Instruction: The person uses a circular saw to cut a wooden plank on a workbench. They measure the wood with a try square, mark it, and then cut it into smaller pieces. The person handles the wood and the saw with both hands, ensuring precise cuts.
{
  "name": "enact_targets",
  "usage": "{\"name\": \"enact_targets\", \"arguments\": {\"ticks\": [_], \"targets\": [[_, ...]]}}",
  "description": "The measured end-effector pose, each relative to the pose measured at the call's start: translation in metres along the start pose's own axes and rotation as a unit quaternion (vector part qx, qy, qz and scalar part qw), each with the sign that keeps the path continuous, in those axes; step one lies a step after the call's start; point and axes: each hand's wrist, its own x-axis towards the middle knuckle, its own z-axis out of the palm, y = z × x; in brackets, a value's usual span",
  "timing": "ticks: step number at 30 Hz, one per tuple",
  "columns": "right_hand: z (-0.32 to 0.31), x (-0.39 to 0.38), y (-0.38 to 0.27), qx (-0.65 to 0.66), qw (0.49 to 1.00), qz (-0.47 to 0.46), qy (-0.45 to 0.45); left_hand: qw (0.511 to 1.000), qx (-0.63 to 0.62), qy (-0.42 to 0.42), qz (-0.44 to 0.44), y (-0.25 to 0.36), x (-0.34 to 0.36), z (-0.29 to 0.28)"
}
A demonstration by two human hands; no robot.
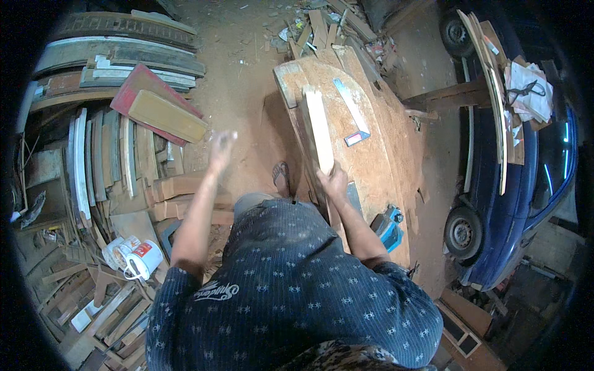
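Note:
My right hand (334, 180) is closed around the near end of a long pale wooden board (318, 123), which lies along the left edge of a dusty plywood workbench (393, 157). My left hand (221, 148) is held out to the left of the bench, away from the board; its fingers are blurred, so their grip is unclear. On the bench right of the board lies a metal try square (351, 114). A blue power tool (387, 226), resembling a planer, sits near the bench's lower end beside my right forearm.
Stacked planks (117, 62), more timber and two coloured panels (164, 114) fill the left, with a white bucket (145, 258) among them. Wood scraps (318, 28) lie beyond the bench. A blue car (507, 222) stands at right, near leaning boards with papers (526, 89). My sandalled foot shows below.

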Motion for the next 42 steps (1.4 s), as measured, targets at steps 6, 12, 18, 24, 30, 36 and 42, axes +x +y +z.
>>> {"name": "enact_targets", "arguments": {"ticks": [6, 12, 18, 24, 30, 36, 42], "targets": [[0.034, -0.012, 0.052, 0.005, 0.998, -0.051, 0.04, 0.961, -0.038, -0.212, -0.175, -0.207, -0.141, 0.022], [0.03, 0.025, 0.031, -0.013, 1.0, 0.009, -0.017, 0.941, -0.007, -0.171, -0.291, -0.198, -0.184, 0.006], [-0.02, 0.0, 0.051, 0.05, 0.992, 0.029, 0.112, 0.953, 0.125, -0.091, -0.262, -0.163, -0.116, -0.005], [-0.153, -0.112, 0.161, -0.193, 0.928, 0.23, 0.22, 0.962, -0.115, -0.043, -0.244, -0.124, -0.104, 0.027], [-0.154, -0.181, 0.263, -0.128, 0.921, 0.242, 0.277, 0.957, -0.003, -0.121, -0.264, -0.093, -0.164, 0.078], [-0.127, -0.215, 0.316, 0.332, 0.87, 0.287, 0.226, 0.971, 0.048, -0.16, -0.168, -0.124, -0.185, 0.118], [-0.133, -0.227, 0.255, 0.306, 0.896, 0.246, 0.207, 0.963, 0.102, -0.238, -0.078, -0.101, -0.174, 0.159]]}}
